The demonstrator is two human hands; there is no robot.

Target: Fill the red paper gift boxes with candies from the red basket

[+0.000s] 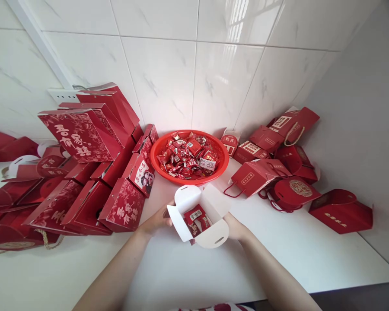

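An open box (212, 233) with white inner flaps spread outward is held between my two hands, just in front of the red basket. Red wrapped packets (197, 218) lie inside it. My left hand (164, 217) grips the box's left side, its fingers partly behind a flap. On the right side my right hand (235, 226) holds the box, most of its fingers hidden behind it. Beyond the box, a round red plastic basket (156, 166) holds many small red wrapped candies (186, 155).
Upright red gift boxes (121, 211) stand in rows and a stack at the left, with rope-handled ones beside them. More red boxes (259, 175) are piled at the right by the grey wall. A tiled wall (162, 77) rises behind the white table (178, 276).
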